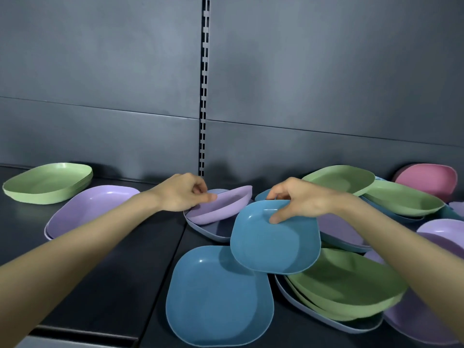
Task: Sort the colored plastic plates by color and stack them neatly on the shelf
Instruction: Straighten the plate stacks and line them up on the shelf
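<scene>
The left hand (pixel 185 194) pinches the left rim of a lilac plate (pixel 221 203), thumb on top and fingers curled behind it; that plate sits tilted in a grey-blue plate (pixel 213 231) at the middle of the dark shelf (pixel 100 272); the right hand (pixel 301 199) grips the far edge of a blue plate (pixel 275 239), thumb pressed on its inner face and fingers curled over the rim; this plate is held tilted, partly over a second blue plate (pixel 218 297) lying flat at the shelf's front; to the left, well apart from the hands, a green stack (pixel 47 183) stands near the back panel (pixel 100 71), with a lilac stack (pixel 85 209) just in front of it; to the right lies a mixed heap of green plates (pixel 346 285), lilac plates (pixel 442 234) and a pink plate (pixel 426 182) tilted up at the back.
</scene>
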Available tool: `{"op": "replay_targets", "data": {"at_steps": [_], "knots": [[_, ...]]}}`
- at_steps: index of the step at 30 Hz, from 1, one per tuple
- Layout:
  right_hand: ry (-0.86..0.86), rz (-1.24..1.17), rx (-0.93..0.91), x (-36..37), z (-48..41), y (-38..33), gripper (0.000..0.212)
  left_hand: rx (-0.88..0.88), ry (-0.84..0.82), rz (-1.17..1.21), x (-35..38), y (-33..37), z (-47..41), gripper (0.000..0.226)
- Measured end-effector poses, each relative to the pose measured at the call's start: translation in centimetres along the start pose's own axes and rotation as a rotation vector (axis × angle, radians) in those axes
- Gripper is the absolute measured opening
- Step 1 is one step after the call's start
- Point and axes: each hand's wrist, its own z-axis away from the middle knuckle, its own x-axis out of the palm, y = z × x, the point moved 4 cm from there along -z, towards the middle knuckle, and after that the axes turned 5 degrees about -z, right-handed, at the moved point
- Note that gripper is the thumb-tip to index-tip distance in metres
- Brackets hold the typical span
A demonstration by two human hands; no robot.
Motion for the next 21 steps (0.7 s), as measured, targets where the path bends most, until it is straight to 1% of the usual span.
{"op": "replay_targets", "data": {"at_steps": [3,6,8,10,16,18,21], "knots": [[0.002,-0.032,-0.011,-0.4,-0.1,0.1,0.017,-0.013,-0.017,-0.055,0.3,0.2,-1.3,0.041],[-0.007,-0.058,-0.001,-0.5,-0.3,0.3,0.010,0.020,0.004,-0.128,0.2,0.6,-2.4,0.046],[-0.010,-0.076,0.008,-0.6,-0.4,0.4,0.009,0.044,-0.021,-0.169,0.4,0.6,-3.1,0.049],[-0.016,-0.093,0.019,-0.7,-0.4,0.6,0.008,0.070,-0.059,-0.159,0.6,0.6,-3.6,0.052],[0.003,-0.124,0.056,-1.3,-0.2,0.7,0.013,0.186,-0.082,-0.103,1.3,0.8,-5.5,0.057],[0.005,-0.126,0.072,-1.4,-0.3,0.7,0.014,0.218,-0.088,-0.092,1.8,0.8,-6.2,0.052],[0.009,-0.132,0.087,-1.4,-0.4,0.7,0.014,0.243,-0.082,-0.014,2.1,1.0,-7.0,0.035]]}}
